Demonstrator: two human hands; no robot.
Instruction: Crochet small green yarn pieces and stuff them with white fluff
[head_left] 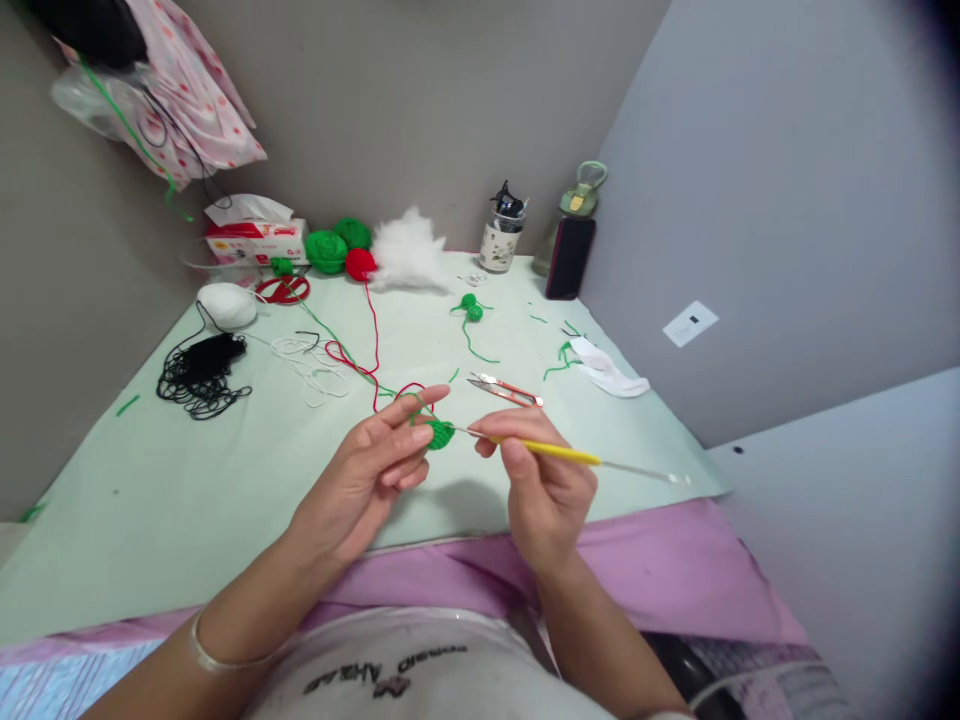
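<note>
My left hand (382, 452) pinches a small green crochet piece (441, 434) between thumb and fingers. Green yarn (330, 328) runs over its raised index finger and back across the table. A crochet hook (559, 451) with a yellow grip lies in my right hand (546, 480), held like a pen. Its metal tip meets the right edge of the green piece; whether it is inside a stitch is too small to tell. Just beyond my hands lie thread snips (506, 390) with orange handles. Loops of red yarn (352, 360) rest behind my left hand.
Along the back stand a tissue box (259, 243), green yarn balls (327, 251), a red yarn ball (361, 264), white stuffing (409, 252), a pen cup (501, 240), a phone (571, 258) and a bottle (581, 195). Black yarn (201, 372) lies left, small green crochet balls (472, 307) centre, white paper (606, 368) right.
</note>
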